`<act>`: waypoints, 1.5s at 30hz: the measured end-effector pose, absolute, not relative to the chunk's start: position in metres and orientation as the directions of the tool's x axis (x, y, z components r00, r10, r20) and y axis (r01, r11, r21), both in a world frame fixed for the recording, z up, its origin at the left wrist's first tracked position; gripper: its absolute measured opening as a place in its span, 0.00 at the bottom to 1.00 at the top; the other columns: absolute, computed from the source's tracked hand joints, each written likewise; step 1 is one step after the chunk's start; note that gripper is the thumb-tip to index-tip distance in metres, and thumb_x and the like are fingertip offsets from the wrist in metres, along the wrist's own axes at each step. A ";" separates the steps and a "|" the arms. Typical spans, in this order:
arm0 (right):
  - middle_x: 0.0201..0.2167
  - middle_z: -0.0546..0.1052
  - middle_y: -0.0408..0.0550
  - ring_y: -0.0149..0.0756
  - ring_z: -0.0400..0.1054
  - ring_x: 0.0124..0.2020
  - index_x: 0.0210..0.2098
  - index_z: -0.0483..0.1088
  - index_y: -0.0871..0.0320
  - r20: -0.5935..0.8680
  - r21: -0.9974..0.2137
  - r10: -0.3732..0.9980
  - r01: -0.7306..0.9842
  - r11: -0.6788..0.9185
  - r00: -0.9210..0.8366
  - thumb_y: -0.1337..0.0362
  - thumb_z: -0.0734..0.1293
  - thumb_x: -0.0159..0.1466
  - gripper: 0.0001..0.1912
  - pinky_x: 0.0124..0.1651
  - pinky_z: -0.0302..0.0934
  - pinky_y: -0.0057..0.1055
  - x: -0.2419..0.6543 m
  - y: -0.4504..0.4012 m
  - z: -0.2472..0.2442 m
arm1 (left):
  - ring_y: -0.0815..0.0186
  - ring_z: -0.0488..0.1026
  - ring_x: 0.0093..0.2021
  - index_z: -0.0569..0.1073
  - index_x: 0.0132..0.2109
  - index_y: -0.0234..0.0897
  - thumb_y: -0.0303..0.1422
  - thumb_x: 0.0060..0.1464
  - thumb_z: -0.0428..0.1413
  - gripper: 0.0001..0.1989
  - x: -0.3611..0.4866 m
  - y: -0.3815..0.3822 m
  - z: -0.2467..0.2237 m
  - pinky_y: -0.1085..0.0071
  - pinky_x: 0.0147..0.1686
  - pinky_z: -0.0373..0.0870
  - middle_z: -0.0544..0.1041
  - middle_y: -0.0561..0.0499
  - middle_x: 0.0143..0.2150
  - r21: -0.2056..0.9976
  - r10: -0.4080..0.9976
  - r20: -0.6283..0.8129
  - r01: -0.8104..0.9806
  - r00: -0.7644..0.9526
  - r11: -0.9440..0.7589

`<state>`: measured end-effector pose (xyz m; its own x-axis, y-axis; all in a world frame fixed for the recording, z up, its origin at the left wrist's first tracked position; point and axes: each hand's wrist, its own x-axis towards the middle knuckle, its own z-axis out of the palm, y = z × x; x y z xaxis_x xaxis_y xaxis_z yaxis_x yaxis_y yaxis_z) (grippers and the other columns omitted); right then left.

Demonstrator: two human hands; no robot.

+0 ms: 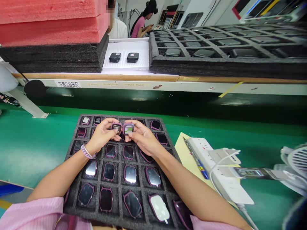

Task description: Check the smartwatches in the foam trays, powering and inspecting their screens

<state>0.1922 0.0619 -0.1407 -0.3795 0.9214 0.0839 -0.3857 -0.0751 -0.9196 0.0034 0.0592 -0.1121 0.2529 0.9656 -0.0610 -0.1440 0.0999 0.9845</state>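
Over the far rows of a dark foam tray (pixel 121 159), my left hand (pixel 103 134) holds a purple-framed watch (pixel 116 128) with small text on its lit screen. Beside it my right hand (pixel 144 135) grips a second purple-framed watch (pixel 129 128), whose screen shows green and white. Both thumbs rest at the lower part of the screens. The two watches are side by side, nearly touching. More purple watches lie in the tray's compartments, such as one with a white face (pixel 159 207) in the nearest row. Some compartments are hidden behind my hands and forearms.
A power strip (pixel 203 150) with a white plug and cable, a pen (pixel 202 169) and yellow paper (pixel 181 143) lie right of the tray. A white fan (pixel 298 159) is at far right. The shelf (pixel 134 77) above carries foam stacks, two black devices and another tray. People sit beyond.
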 end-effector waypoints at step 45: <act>0.32 0.72 0.42 0.31 0.65 0.24 0.46 0.71 0.56 0.062 -0.929 0.939 -0.363 -0.069 -0.337 0.59 0.77 0.57 0.21 0.29 0.63 0.31 0.191 0.062 -0.142 | 0.65 0.80 0.28 0.71 0.47 0.36 0.31 0.51 0.59 0.15 0.004 0.057 -0.112 0.69 0.32 0.81 0.78 0.50 0.41 0.968 0.948 -0.110 -0.183 0.298 0.170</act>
